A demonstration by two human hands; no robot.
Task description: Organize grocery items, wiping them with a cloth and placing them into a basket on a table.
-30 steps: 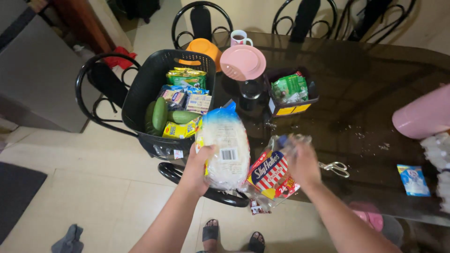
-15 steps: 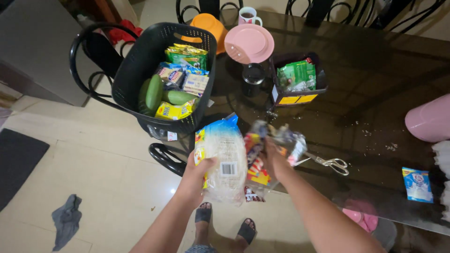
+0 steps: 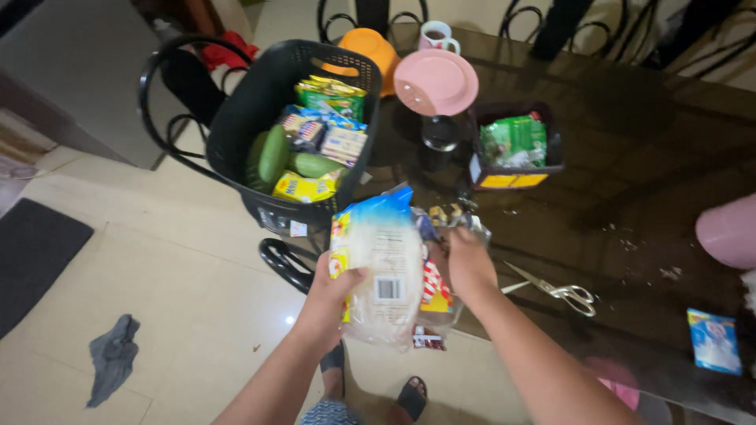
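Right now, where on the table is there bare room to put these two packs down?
Bare glass spreads between the snack box, the scissors and the pink tub, apart from a few crumbs. The basket is crowded, and cup, pink plate and orange bowl fill the far corner.

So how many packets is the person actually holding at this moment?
2. The left hand grips a noodle packet with a blue top, and the right hand clutches a crumpled cracker wrapper beside it. More packets lie in the black basket.
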